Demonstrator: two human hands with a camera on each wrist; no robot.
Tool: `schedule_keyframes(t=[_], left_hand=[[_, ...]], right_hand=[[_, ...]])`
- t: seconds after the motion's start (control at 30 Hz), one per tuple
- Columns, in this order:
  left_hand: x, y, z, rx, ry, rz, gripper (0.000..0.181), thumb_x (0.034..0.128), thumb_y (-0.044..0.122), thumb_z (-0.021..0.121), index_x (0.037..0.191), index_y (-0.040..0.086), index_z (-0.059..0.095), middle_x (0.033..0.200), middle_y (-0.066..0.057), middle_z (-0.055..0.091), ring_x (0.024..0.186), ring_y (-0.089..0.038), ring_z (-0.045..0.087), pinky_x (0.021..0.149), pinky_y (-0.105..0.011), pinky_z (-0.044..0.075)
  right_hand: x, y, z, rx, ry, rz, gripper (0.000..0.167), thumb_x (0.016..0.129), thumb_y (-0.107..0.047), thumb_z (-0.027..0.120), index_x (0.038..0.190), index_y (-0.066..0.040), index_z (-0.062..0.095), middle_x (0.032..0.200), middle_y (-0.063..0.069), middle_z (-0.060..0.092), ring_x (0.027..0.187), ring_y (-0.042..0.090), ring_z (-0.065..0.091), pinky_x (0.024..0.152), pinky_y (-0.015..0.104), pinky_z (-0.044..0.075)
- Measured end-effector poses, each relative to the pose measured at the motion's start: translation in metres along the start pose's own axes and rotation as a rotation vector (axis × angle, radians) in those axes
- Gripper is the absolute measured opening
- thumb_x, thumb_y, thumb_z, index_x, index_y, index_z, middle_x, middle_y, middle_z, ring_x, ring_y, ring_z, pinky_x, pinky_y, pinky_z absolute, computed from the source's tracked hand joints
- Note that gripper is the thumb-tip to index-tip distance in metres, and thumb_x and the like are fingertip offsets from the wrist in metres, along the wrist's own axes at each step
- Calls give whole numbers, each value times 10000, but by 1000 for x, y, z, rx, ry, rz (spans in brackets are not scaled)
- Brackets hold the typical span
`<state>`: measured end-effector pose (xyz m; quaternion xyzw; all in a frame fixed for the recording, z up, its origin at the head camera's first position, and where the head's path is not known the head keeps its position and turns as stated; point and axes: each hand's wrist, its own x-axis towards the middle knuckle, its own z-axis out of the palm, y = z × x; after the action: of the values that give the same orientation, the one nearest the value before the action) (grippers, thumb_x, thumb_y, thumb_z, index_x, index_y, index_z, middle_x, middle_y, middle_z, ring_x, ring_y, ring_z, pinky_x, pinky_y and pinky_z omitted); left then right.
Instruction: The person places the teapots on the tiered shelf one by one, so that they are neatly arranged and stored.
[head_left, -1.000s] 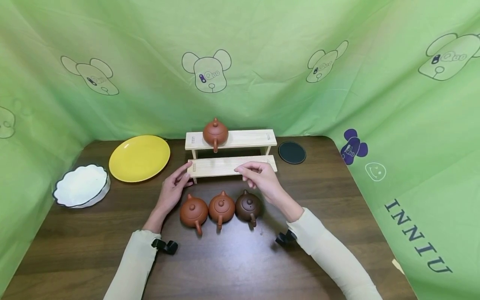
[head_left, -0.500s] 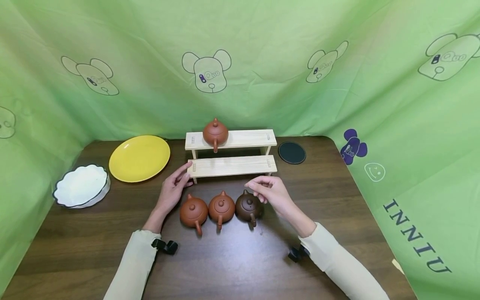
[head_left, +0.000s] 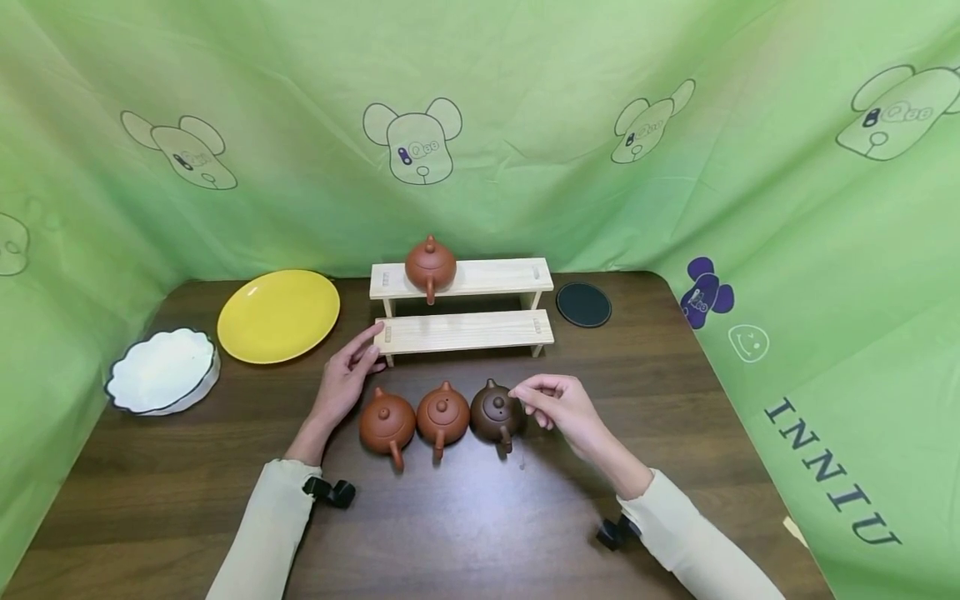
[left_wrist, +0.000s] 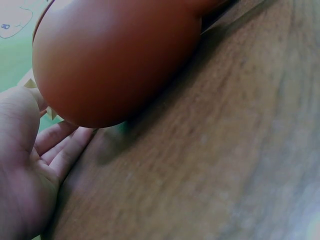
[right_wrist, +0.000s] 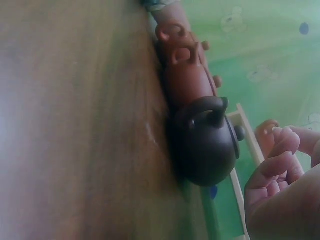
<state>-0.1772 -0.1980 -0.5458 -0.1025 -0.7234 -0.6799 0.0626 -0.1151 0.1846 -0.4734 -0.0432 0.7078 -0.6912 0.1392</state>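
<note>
My left hand (head_left: 348, 379) rests at the left end of the lower tier of a two-tier wooden shelf (head_left: 465, 332), fingers fairly straight and touching it. Near its wrist stands an orange-brown teapot (head_left: 387, 427), large in the left wrist view (left_wrist: 115, 60). Beside that are a second orange-brown teapot (head_left: 443, 418) and a dark brown teapot (head_left: 497, 421), all with handles toward me. My right hand (head_left: 562, 408) hovers at the dark teapot's right side, fingers curled and thumb against the index finger; nothing shows between them. In the right wrist view its fingers (right_wrist: 280, 160) are apart from the lid knob.
Another orange-brown teapot (head_left: 431, 268) sits on the upper tier, left of centre. A yellow plate (head_left: 279, 317) and a scalloped white dish (head_left: 163, 372) lie to the left. A black round coaster (head_left: 583, 305) lies right of the shelf. Green cloth (head_left: 525, 167) encloses the table.
My right hand has come back from the right part of the lower tier toward me and slightly right, to beside the dark teapot. The left hand and teapots have stayed in place.
</note>
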Motion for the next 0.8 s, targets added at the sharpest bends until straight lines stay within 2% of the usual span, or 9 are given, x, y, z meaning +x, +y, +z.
schedule_keyframes(t=[0.13,0.2,0.47,0.8], left_hand=[[-2,10,2,72,0,-57,453,1168,226,616,1603,101,610,1563,-248,609,1079,0,743,929,-197,668],[-2,12,3,79,6,-74,454,1170,209,609,1607,85,601,1566,-255,603,1061,18,740,930,-194,665],[-1,12,4,60,8,-28,448,1158,267,638,1584,131,639,1569,-217,618,1079,-21,749,910,-189,670],[-2,18,5,89,-10,-99,457,1179,154,578,1628,72,569,1601,-214,582,1067,50,720,960,-197,657]], right_hand=[[-6,4,-2,5,6,23,217,1051,-71,734,1086,138,777,734,-38,646,586,37,492,501,130,414],[-9,7,-3,6,12,44,189,1050,-71,738,1071,110,790,732,-38,646,585,38,496,499,130,409],[-19,20,-6,-9,-9,94,279,1047,-91,747,1110,180,729,731,-42,643,585,40,498,496,134,405],[-31,34,-10,-25,-56,157,327,1062,-115,737,1180,190,718,750,-51,653,582,22,501,499,122,422]])
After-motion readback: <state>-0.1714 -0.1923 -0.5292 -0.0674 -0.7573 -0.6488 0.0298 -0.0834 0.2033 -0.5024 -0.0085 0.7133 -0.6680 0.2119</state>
